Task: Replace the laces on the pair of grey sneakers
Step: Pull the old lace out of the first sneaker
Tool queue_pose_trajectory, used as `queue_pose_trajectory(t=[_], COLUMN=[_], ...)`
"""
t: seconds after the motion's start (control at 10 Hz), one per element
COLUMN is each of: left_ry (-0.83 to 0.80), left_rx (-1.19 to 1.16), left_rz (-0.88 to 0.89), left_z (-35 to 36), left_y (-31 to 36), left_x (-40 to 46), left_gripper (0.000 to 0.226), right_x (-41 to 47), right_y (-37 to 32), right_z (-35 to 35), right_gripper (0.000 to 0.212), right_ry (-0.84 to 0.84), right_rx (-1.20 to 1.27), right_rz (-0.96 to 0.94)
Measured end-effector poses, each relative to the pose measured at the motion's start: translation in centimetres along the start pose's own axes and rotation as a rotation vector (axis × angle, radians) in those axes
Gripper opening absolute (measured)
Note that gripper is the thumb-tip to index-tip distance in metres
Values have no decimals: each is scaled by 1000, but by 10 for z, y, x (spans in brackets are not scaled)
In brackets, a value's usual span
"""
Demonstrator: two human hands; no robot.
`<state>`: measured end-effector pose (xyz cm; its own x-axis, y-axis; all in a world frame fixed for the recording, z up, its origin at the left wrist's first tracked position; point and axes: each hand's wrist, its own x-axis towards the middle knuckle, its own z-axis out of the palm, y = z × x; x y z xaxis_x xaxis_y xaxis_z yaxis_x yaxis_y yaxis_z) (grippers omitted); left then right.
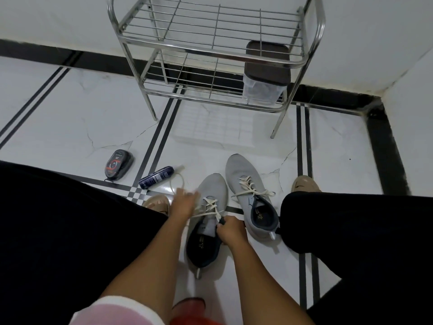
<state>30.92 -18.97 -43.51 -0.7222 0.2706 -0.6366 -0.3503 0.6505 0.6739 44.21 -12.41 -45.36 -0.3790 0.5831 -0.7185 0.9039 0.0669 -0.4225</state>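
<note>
- Here, two grey knit sneakers sit on the glossy white floor tile between the person's knees: the near sneaker (208, 221) with its dark lining facing up, the far sneaker (248, 193) just beside it on the right, toe pointing away.
- Both carry flat cream laces; the near lace (209, 207) is partly threaded, and the far lace (251, 187) crosses the eyelets with loose ends.
- The left hand (184, 204), blurred, pinches a strand of the near lace, which loops up past it.
- The right hand (228, 231) grips the near sneaker's collar edge, fingers curled.
- A dark oval shoe-polish sponge (118, 164) and a blue tube (156, 177) lie on the tile to the left.
- Beyond stands a chrome wire rack (210, 55) holding a clear plastic box (264, 73) with a dark lid.
</note>
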Motion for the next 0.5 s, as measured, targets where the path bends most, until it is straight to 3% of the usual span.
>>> queue_pose_trajectory(t=[0.1, 0.2, 0.3, 0.4, 0.5], left_ry=[-268, -168, -54, 159, 320], left_rx=[731, 875, 471, -240, 96], left_rz=[394, 412, 147, -186, -137], left_z=[22, 28, 25, 5, -9], left_y=[-17, -22, -18, -15, -14], left_x=[-14, -21, -21, -6, 1], left_gripper=[25, 24, 25, 33, 51], right_x=[0, 2, 1, 5, 9], right_y=[0, 1, 2, 4, -1], right_z=[0, 2, 2, -2, -9], right_gripper=[27, 26, 26, 26, 22], right_ry=[9, 3, -16, -43, -112], right_rx=[-26, -45, -33, -18, -2], right_rz=[0, -6, -20, 11, 29])
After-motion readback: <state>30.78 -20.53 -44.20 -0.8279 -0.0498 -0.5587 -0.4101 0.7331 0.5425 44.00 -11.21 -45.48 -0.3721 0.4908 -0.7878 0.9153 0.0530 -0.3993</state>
